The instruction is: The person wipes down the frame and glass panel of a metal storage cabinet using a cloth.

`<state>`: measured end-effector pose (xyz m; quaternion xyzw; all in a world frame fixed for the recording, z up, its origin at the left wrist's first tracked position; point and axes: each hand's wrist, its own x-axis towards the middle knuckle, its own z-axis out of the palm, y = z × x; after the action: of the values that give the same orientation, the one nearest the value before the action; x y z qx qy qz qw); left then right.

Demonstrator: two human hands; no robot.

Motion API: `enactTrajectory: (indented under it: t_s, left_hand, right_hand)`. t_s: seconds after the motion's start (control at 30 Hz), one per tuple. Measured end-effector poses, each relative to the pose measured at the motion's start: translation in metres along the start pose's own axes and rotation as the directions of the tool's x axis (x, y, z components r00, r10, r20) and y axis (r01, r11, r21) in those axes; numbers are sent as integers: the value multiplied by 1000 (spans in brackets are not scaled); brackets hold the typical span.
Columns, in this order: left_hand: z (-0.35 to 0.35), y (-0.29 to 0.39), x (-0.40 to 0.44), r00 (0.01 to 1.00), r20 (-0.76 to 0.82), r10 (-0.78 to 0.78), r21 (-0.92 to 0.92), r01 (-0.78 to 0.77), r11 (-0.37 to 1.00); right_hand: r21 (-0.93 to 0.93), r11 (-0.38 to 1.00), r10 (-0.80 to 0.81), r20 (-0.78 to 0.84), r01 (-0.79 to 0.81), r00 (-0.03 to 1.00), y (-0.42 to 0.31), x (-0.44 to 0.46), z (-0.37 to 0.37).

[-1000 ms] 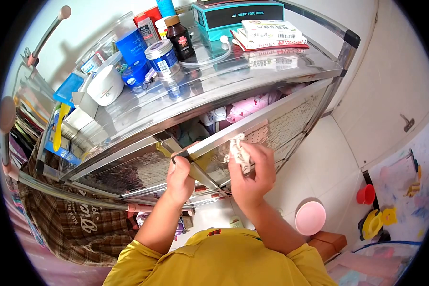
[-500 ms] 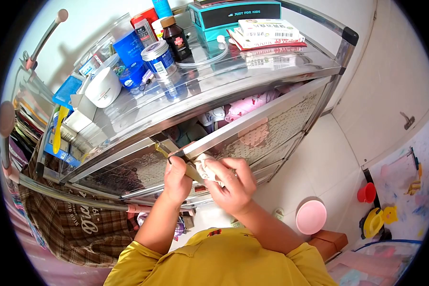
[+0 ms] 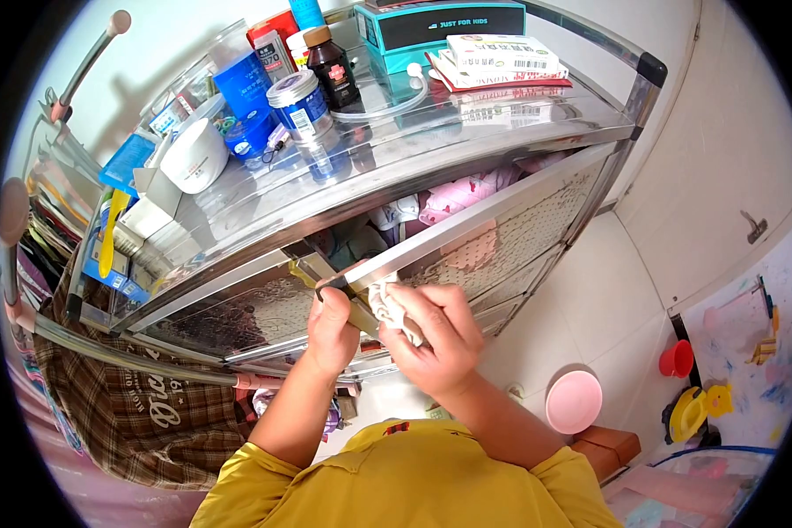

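Observation:
My left hand (image 3: 333,333) is closed around the free edge of the cabinet door (image 3: 493,211), thumb near its dark corner piece. The door has a metal frame and a textured glass panel and stands partly open. In my right hand (image 3: 442,339) is a crumpled whitish cloth (image 3: 387,304), pressed against the door near that same edge. The fingers are bent over the cloth and hide part of it. Through the gap above the door shows pink patterned fabric (image 3: 466,195) inside the cabinet (image 3: 238,233).
On the cabinet top stand a brown bottle (image 3: 333,70), a blue-labelled jar (image 3: 299,104), a white tub (image 3: 194,157) and several boxes. A clothes rack with a plaid shirt (image 3: 141,396) is at left. A pink basin (image 3: 574,402) sits on the floor at right.
My right hand and the cloth have shifted slightly to the right, and more of the cloth shows. My left hand keeps its hold on the door edge. The view has moved a little.

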<state>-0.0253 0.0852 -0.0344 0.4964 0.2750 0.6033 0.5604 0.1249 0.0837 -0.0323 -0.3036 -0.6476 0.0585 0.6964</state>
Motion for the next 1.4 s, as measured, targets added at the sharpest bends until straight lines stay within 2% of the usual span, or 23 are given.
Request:
enactTrajectory:
  t_s: [0.07,0.17,0.3,0.43,0.53,0.6,0.7,0.87,0.93,1.03,1.1,1.23,1.4]
  left_hand:
    - [-12,-8,-3,1000,26,-7,-25,7,1000]
    - [-16,-13,-4,998,-33,-49,-53,48,997]
    - [-9,-4,-1,999,30,16,-21,-16,1000]
    - [3,1,1,998,23,60,56,-62,997]
    - [0,3,2,999,32,35,61,-37,997]
    - [-3,1,0,999,21,29,46,-30,998]
    - [-5,-3,-1,1000,4,12,13,-12,1000]
    - [-6,-1,-2,1000,21,-23,7,23,1000]
    - [-4,-4,0,1000,-24,-1,44,2,999]
    - [-5,-2,0,1000,-8,14,47,-14,999]
    - [-7,-2,-2,1000,1,15,48,-15,999]
    - [-7,-5,-3,1000,-26,-13,2,13,1000]
    - [-3,1,-2,1000,11,-1,15,1,1000]
  right_hand:
    - [74,997,-27,86,21,996,-1,-1,1]
    - [55,997,-62,84,58,995,0,1,2]
    - [-18,999,-30,112,32,993,7,-9,-3]
    - [18,1000,24,92,-26,996,6,-16,-3]
    - [24,1000,1,88,-3,996,7,-14,1]
    - [45,996,-86,68,83,994,10,-10,3]
    - [28,995,-100,22,99,995,4,3,3]
    - [48,994,-106,60,103,993,14,-6,-1]
    - [50,994,-106,95,102,990,15,-11,-3]
    - [43,997,-63,124,58,990,13,-12,-3]
    - [-19,990,-134,83,136,987,9,-5,-2]
    - [-73,986,-143,103,151,984,3,2,-6]
    - [56,994,-95,109,89,990,14,-16,-3]
